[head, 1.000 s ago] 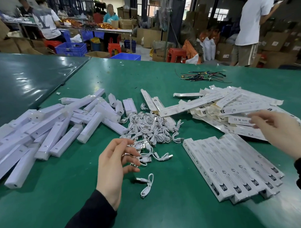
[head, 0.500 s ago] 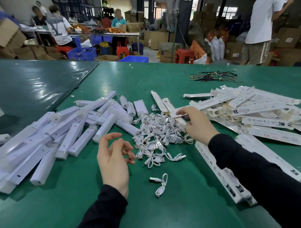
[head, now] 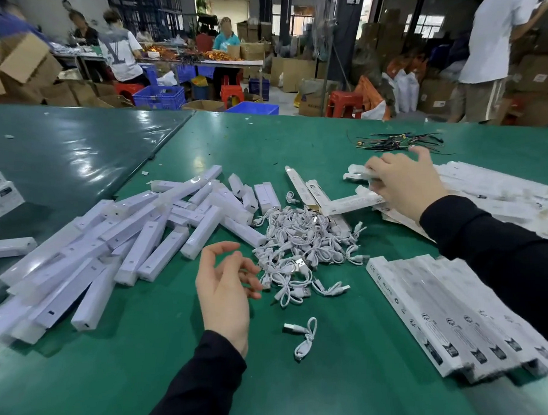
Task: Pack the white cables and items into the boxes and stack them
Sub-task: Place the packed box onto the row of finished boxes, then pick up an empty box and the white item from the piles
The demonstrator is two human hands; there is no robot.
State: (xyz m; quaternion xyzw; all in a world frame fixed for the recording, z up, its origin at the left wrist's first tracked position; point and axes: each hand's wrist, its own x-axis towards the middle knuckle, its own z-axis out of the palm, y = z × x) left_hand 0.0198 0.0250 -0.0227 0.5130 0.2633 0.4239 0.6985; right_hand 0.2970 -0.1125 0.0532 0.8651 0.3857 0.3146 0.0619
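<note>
Now, left hand (head: pixel 223 289) hovering low over green table (head: pixel 304 386), palm turned up and inward, fingers loosely curled and apart, gripping nothing, fingertips just short of heap of white cables (head: pixel 302 240). Black sleeve (head: pixel 198 384) trailing back toward near edge. Right hand (head: pixel 404 184) stretched far forward across table, fingers spread and pressing down on loose pile of flat white boxes (head: pixel 495 187); hard to tell whether thumb pinches anything underneath. One flat box (head: pixel 350 203) poking out leftward from beneath that hand, tip near cable heap. Single coiled cable (head: pixel 303 336) lying alone, nearer than the heap, well apart from both hands. Long white bars (head: pixel 118 240) strewn in a jumble at left, some overlapping, closest ends beside left hand. Neat row of packed boxes (head: pixel 450 319) laid side by side at right, just under right forearm. Open green surface between left wrist and lone cable, and again along near edge. Seam at left where darker table (head: pixel 63 158) meets green one. Bundle of dark wires (head: pixel 397 141) near far edge, beyond right hand. Blue crates (head: pixel 160 96) and red stools (head: pixel 343 104) past far edge, people working at benches behind.
</note>
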